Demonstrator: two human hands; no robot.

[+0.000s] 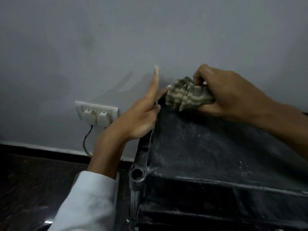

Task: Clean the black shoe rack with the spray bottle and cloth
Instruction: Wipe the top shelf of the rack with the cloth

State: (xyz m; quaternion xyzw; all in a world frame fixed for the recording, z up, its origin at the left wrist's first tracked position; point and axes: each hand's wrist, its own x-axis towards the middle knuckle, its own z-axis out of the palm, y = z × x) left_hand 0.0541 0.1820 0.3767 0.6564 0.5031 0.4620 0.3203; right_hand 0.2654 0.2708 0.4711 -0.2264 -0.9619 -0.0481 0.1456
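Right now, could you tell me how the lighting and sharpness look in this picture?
Head view: dim, flat light; the left hand casts soft finger shadows on the wall; the cloth in the right hand looks slightly motion-blurred; dust shows clearly on the shoe rack.

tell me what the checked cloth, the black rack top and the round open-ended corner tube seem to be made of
Checked olive-and-beige cloth: soft woven fabric; it bunches and folds in the right hand.
Black shoe rack top shelf: likely matte fabric sheet, given its faint weave and pale clinging dust.
Round corner tube: hollow, smooth, probably plastic or painted metal; unclear which.
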